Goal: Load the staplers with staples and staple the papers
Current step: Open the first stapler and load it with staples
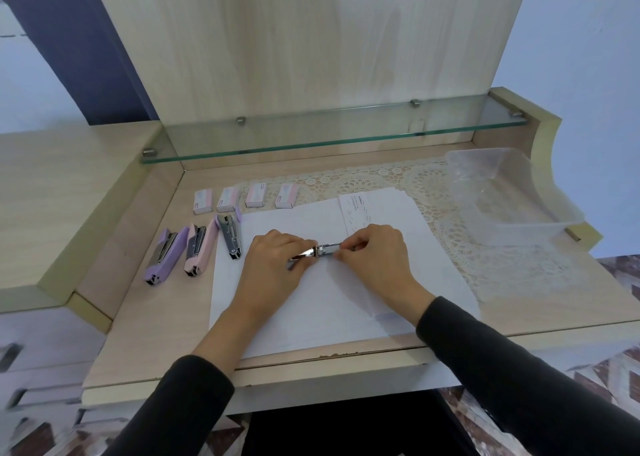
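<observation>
An opened stapler (pixel 320 250) with a shiny metal channel lies across the white papers (pixel 311 310) at the desk's middle. My left hand (pixel 273 265) grips its left end, and my right hand (pixel 375 254) pinches its right end, both with curled fingers. To the left three more staplers lie open on the wood: a purple one (pixel 164 256), a pink one (pixel 200 249) and a dark metal one (pixel 230 235) with a lilac top. Several small staple boxes (pixel 244 197) stand in a row behind them. Whether staples sit in the held stapler is hidden.
A clear plastic tub (pixel 509 192) stands at the back right on a lace doily (pixel 398 178). A printed slip of paper (pixel 356 213) lies behind my right hand. A glass shelf (pixel 329 133) overhangs the desk's back, and raised wooden ledges border both sides.
</observation>
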`<state>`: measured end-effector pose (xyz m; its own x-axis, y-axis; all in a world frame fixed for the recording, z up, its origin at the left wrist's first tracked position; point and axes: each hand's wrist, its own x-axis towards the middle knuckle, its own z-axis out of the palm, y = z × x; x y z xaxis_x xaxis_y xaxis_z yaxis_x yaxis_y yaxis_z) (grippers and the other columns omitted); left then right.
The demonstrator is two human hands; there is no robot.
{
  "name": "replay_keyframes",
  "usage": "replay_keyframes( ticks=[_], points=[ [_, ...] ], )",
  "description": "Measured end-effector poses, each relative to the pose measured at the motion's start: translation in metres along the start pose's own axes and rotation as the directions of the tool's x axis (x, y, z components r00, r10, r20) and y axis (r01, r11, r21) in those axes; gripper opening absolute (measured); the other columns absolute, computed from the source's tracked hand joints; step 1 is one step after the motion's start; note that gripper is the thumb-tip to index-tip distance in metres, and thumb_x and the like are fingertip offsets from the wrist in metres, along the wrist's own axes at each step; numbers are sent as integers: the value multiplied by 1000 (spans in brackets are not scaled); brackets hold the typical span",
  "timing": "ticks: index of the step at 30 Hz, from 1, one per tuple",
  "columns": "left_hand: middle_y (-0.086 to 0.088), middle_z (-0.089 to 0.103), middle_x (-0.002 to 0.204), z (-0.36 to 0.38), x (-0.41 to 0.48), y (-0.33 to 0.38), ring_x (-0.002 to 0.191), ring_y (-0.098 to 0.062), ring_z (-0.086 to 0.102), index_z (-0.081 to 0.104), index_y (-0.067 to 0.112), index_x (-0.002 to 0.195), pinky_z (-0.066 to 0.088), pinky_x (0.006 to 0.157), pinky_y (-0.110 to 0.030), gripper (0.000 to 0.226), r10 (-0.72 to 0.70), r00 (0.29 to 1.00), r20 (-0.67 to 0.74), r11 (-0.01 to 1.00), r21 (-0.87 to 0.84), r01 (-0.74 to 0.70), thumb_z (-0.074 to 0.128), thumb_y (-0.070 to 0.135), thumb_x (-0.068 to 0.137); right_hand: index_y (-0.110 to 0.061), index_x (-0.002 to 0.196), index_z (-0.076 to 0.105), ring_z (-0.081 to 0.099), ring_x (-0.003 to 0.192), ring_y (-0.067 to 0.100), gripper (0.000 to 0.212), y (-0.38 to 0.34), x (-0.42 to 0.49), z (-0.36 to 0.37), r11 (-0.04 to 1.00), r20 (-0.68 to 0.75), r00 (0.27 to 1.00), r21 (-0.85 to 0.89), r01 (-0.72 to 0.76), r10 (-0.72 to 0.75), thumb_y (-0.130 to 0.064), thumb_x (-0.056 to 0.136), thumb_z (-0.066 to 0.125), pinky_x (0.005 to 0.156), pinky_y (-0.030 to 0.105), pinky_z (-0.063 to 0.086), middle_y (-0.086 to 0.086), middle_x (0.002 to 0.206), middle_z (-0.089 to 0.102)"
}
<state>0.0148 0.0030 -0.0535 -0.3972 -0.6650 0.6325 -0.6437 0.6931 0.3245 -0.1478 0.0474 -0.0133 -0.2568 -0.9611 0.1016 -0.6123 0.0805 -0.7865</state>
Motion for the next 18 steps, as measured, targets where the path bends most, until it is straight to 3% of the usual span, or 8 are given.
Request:
replay_keyframes(
  ticks=[5,10,13,18],
  points=[
    [2,71,77,0,0,0,75,-8,47,73,15,90,50,64,-38,32,-11,1000,22,1000,6,11,53,36,77,-12,65,70,50,55,6,10,-4,1,4,998,-43,999,59,-9,12,-15,74,71,49,16,37,-14,53,53],
    [2,71,77,-2,0,2,74,-9,48,73,16,90,49,62,-37,32,-21,999,31,1000,20,21,52,36,77,-8,65,69,50,55,7,10,-2,2,3,996,-40,999,92,-7,11,-9,74,67,50,15,37,-9,54,55],
    [2,71,78,-4,1,4,69,-18,59,74,15,90,50,61,-39,33,-8,999,42,999,35,7,52,36,77,-9,63,67,49,55,6,11,2,1,-2,991,-49,998,136,-20,27,-7,74,66,51,14,37,-7,56,56],
    [-1,71,79,-6,2,5,68,-24,61,73,14,91,51,62,-42,35,-4,998,59,999,44,1,50,37,78,-14,58,61,47,49,3,20,9,0,-17,976,-40,998,215,-37,46,-6,75,67,44,5,36,-8,54,55]
  ],
)
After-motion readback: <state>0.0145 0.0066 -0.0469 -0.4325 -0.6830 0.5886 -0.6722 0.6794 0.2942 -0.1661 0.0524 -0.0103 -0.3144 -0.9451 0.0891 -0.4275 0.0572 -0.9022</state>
